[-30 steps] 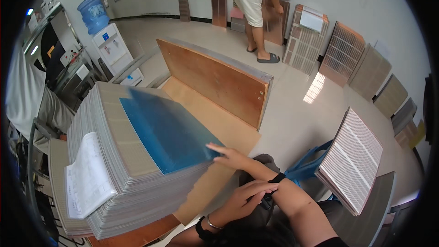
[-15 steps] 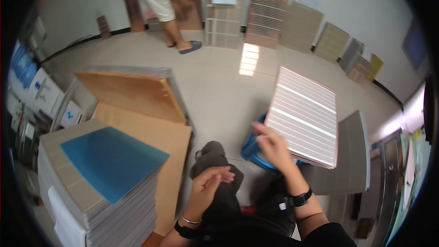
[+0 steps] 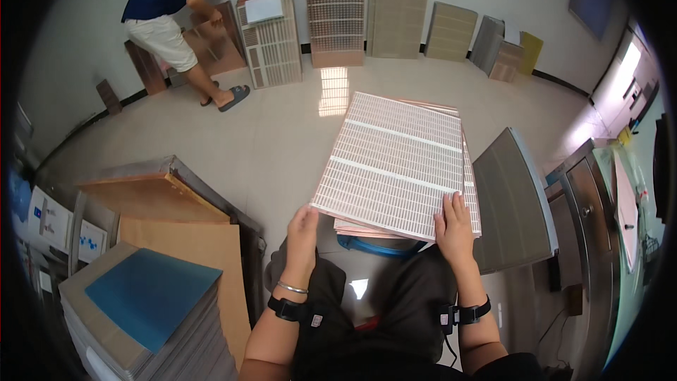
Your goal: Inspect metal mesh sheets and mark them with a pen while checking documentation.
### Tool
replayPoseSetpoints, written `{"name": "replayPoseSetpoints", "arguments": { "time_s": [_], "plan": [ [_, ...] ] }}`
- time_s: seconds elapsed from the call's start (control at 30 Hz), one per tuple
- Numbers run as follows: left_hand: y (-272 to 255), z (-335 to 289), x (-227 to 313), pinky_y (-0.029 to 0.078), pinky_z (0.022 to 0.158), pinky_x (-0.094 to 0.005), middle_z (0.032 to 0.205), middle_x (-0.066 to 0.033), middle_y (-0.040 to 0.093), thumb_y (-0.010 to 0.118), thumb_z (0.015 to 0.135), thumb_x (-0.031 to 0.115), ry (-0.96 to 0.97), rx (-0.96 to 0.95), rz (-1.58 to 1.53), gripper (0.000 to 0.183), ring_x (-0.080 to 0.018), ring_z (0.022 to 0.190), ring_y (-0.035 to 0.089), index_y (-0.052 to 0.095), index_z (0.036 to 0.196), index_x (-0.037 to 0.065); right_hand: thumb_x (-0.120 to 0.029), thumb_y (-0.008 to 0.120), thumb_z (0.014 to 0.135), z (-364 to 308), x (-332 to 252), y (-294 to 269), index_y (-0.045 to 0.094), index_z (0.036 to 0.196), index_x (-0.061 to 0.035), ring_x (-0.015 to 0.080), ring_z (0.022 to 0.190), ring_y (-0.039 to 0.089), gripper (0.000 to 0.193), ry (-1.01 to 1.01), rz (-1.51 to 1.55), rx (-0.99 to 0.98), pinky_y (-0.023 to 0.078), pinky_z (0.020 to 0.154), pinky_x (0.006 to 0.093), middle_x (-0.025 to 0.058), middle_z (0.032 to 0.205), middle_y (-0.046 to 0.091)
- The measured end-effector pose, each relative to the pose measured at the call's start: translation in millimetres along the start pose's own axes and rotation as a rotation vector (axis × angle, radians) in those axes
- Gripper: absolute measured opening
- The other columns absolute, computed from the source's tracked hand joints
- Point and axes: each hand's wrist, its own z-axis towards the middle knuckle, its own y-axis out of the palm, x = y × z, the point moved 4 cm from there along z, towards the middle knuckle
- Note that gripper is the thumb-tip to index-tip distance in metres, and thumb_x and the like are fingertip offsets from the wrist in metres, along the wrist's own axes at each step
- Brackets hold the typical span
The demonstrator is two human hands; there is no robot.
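Observation:
A copper-edged panel with a white grid pattern (image 3: 395, 148) lies in front of me, skewed over a stack of similar panels (image 3: 356, 228). My left hand (image 3: 302, 236) is closed at its near left corner, with the fingertips partly hidden by the edge. On the near right part of the panel, my right hand (image 3: 456, 227) rests with fingers stretched over the surface and the thumb apart. Beneath the stack shows a blue round rim (image 3: 384, 243), close to my knees.
At left, a blue sheet (image 3: 151, 293) tops a tall stack of sheets (image 3: 194, 342) beside an open wooden-lined lid (image 3: 155, 194). A grey panel (image 3: 515, 204) leans at right near a drawer cabinet (image 3: 585, 204). Another person (image 3: 166, 25) bends by panels (image 3: 335, 25) along the wall.
My left hand has moved forward to the panel's corner, and my right hand has come down onto its near right edge. The view has turned right. The panel now sits skewed over others.

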Motion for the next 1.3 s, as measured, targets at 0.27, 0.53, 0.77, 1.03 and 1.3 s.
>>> {"name": "replayPoseSetpoints", "arguments": {
  "time_s": [0.27, 0.53, 0.77, 1.03, 1.3],
  "plan": [
    [43, -21, 35, 0.044, 0.094, -0.0332, 0.120, -0.0106, 0.053, 0.050, 0.091, 0.004, -0.152, -0.149, -0.443, 0.046, -0.0181, 0.107, 0.055, 0.033, 0.134, 0.000, -0.010, 0.055, 0.087, -11, 8, -26, 0.054, 0.122, 0.0009, 0.0359, 0.126, 0.042, 0.036, 0.075, 0.389, -0.010, 0.032, 0.104, 0.0397, 0.0247, 0.132, 0.046],
    [35, -75, 18, 0.045, 0.095, -0.0424, 0.128, -0.0126, 0.048, 0.049, 0.090, 0.002, -0.233, -0.225, -0.510, 0.047, -0.0255, 0.115, 0.051, 0.033, 0.133, 0.000, -0.007, 0.046, 0.094, -35, 53, -41, 0.035, 0.136, 0.0046, 0.0216, 0.114, 0.052, 0.045, 0.521, 1.292, 0.235, 0.043, 0.095, 0.0312, 0.0173, 0.128, 0.050],
    [6, -99, 17, 0.044, 0.096, -0.0426, 0.126, -0.0125, 0.051, 0.050, 0.090, 0.006, -0.184, -0.200, -0.557, 0.046, -0.0275, 0.114, 0.052, 0.036, 0.133, 0.004, -0.025, 0.055, 0.092, -44, 36, -51, 0.039, 0.132, 0.0081, 0.0174, 0.105, 0.057, 0.054, 0.515, 1.736, -0.174, 0.046, 0.089, 0.0296, 0.0147, 0.122, 0.055],
    [-19, -103, 17, 0.045, 0.095, -0.0401, 0.126, -0.0135, 0.051, 0.050, 0.091, 0.005, -0.138, -0.139, -0.565, 0.041, -0.0258, 0.114, 0.052, 0.040, 0.130, 0.000, -0.022, 0.059, 0.089, -43, 9, -49, 0.045, 0.124, 0.0093, 0.0171, 0.096, 0.061, 0.049, 0.563, 1.649, -0.300, 0.048, 0.085, 0.0291, 0.0144, 0.112, 0.060],
    [-14, -105, 24, 0.043, 0.096, -0.0433, 0.126, -0.0127, 0.050, 0.051, 0.090, 0.005, -0.136, -0.115, -0.521, 0.047, -0.0264, 0.115, 0.051, 0.034, 0.134, 0.002, -0.020, 0.056, 0.091, -49, 18, -47, 0.046, 0.123, 0.0081, 0.0159, 0.096, 0.060, 0.044, 0.557, 1.636, -0.339, 0.048, 0.083, 0.0288, 0.0131, 0.111, 0.060]
  ]
}}
